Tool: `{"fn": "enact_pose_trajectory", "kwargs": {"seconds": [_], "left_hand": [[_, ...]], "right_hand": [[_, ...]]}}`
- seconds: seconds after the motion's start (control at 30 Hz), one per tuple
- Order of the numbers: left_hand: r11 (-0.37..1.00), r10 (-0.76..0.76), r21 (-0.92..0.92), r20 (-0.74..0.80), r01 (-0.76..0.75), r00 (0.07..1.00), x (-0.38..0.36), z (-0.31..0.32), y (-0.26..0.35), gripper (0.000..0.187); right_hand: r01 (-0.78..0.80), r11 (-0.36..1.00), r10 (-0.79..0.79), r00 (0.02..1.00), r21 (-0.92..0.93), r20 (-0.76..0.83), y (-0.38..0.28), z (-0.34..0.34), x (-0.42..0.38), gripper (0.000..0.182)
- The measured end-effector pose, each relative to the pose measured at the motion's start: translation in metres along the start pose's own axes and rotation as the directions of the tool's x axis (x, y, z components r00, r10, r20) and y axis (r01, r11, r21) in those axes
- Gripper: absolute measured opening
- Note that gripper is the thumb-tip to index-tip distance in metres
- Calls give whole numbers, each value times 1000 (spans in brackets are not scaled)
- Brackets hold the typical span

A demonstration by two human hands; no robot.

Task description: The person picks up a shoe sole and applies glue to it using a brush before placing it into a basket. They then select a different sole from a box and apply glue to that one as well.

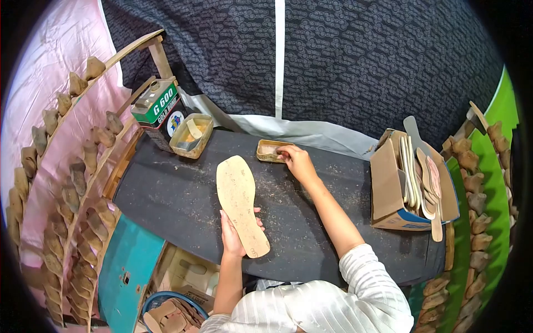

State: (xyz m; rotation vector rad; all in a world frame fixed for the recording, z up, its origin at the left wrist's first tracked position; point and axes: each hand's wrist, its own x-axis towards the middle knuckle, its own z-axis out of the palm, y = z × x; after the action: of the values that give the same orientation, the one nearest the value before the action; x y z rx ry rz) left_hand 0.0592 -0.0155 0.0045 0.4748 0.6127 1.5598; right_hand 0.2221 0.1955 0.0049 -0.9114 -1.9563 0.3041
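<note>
A tan shoe insole (236,188) with small dark marks rests in my left hand (233,236), the fingers wrapped round its narrower half. It is held above the dark-covered table. My right hand (295,161) reaches over the right end of a small shallow tray (268,157), its fingers pinched together at the tray's inside. What those fingertips hold, if anything, is too small to make out. A pale layer shows on the tray's bottom.
At the back left stand a green and black G 600 can (161,114) and an open container (206,141). A cardboard box (386,188) of insoles is at the right. Racks of shoe lasts (69,194) flank the table (183,194). A blue basket (161,297) sits below.
</note>
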Motion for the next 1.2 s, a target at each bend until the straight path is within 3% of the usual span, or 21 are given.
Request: {"fn": "enact_pose_trajectory", "kwargs": {"seconds": [0.2, 0.3, 0.43, 0.57, 0.63, 0.7, 0.77, 0.83, 0.9, 0.97, 1.03, 1.1, 1.2], "left_hand": [[1000, -17, -1, 29, 17, 999, 0, -3, -4, 67], [1000, -24, 10, 41, 23, 999, -1, -4, -6, 67], [999, -25, 37, 64, 23, 998, -3, -3, -7, 68], [997, -39, 65, 103, 32, 994, -5, 5, -8, 69], [995, -64, 82, 123, 54, 990, -5, 10, -12, 69], [991, -99, 99, 148, 85, 984, -4, 16, -18, 69], [988, -116, 127, 213, 90, 970, -2, 22, -27, 71], [981, -128, 167, 150, 103, 980, -9, 43, -30, 71], [972, -131, 208, 85, 111, 988, -12, 50, -34, 70], [981, -180, 120, 264, 153, 947, -9, 47, -37, 68], [983, -180, 90, 319, 159, 930, -7, 44, -41, 66], [981, -190, 98, 325, 167, 926, -7, 41, -45, 65], [984, -162, 118, 302, 132, 939, -10, 39, -51, 63]], "right_hand": [[13, 999, -17, 995, 43, 99, -1, 4, 3, 20], [-59, 996, 49, 989, 69, 137, -1, -7, 4, 14], [-53, 998, 49, 989, 20, 142, -14, -32, 7, 20], [-52, 995, 54, 998, 83, -29, -73, -75, -7, 23], [33, 957, 45, 965, 289, -257, -106, -91, -23, 25], [97, 955, -22, 966, 281, -258, -131, -107, -43, 26], [349, 936, -333, 921, 48, -203, -150, -120, -55, 30], [438, 894, -423, 895, 96, -140, -162, -121, -66, 35], [440, 897, -431, 892, 41, -132, -161, -120, -73, 37], [447, 894, -445, 888, -8, -121, -157, -122, -79, 38], [379, 913, -404, 891, -151, -207, -150, -130, -81, 44], [342, 920, -378, 902, -192, -206, -152, -133, -87, 41], [417, 887, -452, 872, -196, -188, -164, -127, -91, 29]]}}
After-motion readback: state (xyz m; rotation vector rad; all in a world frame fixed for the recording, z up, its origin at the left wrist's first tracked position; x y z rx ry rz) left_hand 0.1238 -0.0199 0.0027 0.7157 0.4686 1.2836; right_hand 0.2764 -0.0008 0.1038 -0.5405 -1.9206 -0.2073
